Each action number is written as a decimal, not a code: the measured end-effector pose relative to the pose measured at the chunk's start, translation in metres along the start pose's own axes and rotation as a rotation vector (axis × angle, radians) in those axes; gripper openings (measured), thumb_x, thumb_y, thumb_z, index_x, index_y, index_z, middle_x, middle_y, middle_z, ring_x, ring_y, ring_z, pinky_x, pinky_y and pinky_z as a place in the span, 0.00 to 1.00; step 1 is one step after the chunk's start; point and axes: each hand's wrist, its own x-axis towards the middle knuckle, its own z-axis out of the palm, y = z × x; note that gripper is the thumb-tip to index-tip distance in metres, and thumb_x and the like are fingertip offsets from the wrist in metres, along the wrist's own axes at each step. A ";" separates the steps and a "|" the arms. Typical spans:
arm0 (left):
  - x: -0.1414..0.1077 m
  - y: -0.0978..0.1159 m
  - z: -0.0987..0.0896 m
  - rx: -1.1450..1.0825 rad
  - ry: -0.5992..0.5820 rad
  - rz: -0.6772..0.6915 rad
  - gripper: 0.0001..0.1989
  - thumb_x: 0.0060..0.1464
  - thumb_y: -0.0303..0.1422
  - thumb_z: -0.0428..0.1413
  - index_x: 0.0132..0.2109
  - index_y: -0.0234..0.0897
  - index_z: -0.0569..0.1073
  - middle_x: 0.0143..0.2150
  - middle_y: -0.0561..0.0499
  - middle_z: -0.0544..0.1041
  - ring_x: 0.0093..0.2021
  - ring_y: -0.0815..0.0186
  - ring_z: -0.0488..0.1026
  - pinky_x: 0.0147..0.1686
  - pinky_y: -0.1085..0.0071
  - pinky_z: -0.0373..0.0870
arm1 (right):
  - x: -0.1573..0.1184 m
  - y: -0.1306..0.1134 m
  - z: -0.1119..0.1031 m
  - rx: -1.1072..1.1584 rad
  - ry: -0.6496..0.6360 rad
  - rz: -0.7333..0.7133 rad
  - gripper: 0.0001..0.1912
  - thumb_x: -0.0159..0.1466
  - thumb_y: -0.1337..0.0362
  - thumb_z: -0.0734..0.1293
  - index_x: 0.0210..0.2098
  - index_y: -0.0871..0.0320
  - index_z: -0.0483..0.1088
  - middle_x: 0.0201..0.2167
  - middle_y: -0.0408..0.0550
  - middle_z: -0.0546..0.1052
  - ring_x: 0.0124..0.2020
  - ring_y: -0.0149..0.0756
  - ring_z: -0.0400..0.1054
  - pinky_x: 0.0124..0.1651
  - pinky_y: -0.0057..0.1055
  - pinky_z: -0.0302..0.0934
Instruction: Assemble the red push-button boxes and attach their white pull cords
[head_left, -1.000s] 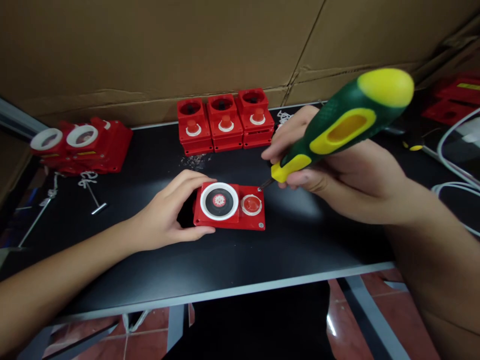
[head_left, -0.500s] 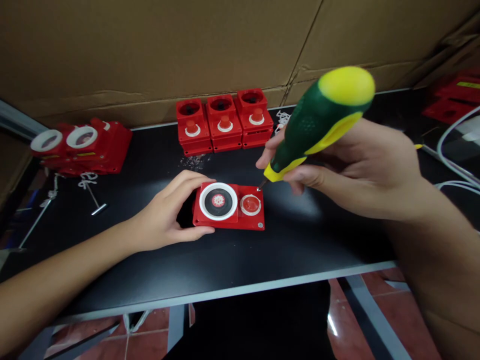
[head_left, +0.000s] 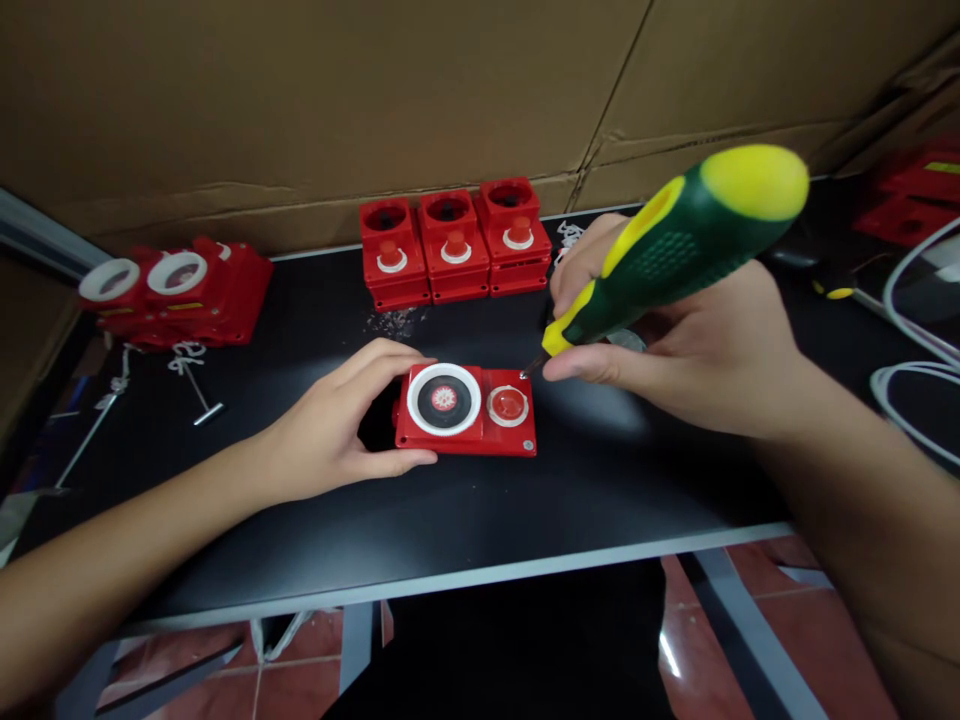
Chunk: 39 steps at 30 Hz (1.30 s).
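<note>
A red box point(head_left: 495, 434) with a white ring, a black disc and a round red part lies on the black table. My left hand point(head_left: 345, 425) grips its left end between thumb and fingers. In my right hand point(head_left: 675, 350) is a green and yellow screwdriver point(head_left: 675, 255), tilted with its handle up to the right. Its tip meets a screw point(head_left: 523, 375) at the box's top right corner. Another screw point(head_left: 529, 445) sits in the lower right corner.
Several red boxes point(head_left: 455, 250) stand along the cardboard wall point(head_left: 337, 100). More red boxes point(head_left: 240, 295) are at the left, near a small metal T-shaped rod point(head_left: 208, 413). White cables point(head_left: 915, 385) lie at the right. The table's front edge point(head_left: 480, 580) runs below the hands.
The screwdriver handle has tilted further right, and my right fingers have shifted around it. The whole view has moved slightly. My left hand still grips the box.
</note>
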 end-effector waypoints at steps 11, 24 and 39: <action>0.000 -0.005 0.009 0.020 0.044 0.035 0.35 0.71 0.50 0.72 0.73 0.39 0.71 0.65 0.36 0.81 0.61 0.48 0.84 0.62 0.54 0.86 | -0.001 -0.013 0.002 0.352 -0.123 0.155 0.09 0.77 0.63 0.77 0.56 0.46 0.82 0.48 0.43 0.88 0.28 0.32 0.77 0.33 0.34 0.79; -0.001 -0.008 0.011 0.012 0.019 0.005 0.36 0.71 0.49 0.70 0.75 0.38 0.68 0.67 0.33 0.81 0.62 0.44 0.84 0.64 0.48 0.85 | -0.003 -0.017 -0.003 0.306 -0.161 0.159 0.12 0.76 0.69 0.74 0.54 0.46 0.84 0.52 0.45 0.89 0.35 0.37 0.82 0.41 0.38 0.85; -0.006 -0.011 0.012 0.055 0.010 0.127 0.23 0.77 0.40 0.65 0.72 0.47 0.71 0.68 0.37 0.75 0.65 0.50 0.81 0.64 0.54 0.84 | -0.002 -0.012 -0.006 0.121 -0.103 0.112 0.13 0.67 0.61 0.86 0.49 0.46 0.87 0.48 0.43 0.90 0.43 0.44 0.86 0.43 0.40 0.86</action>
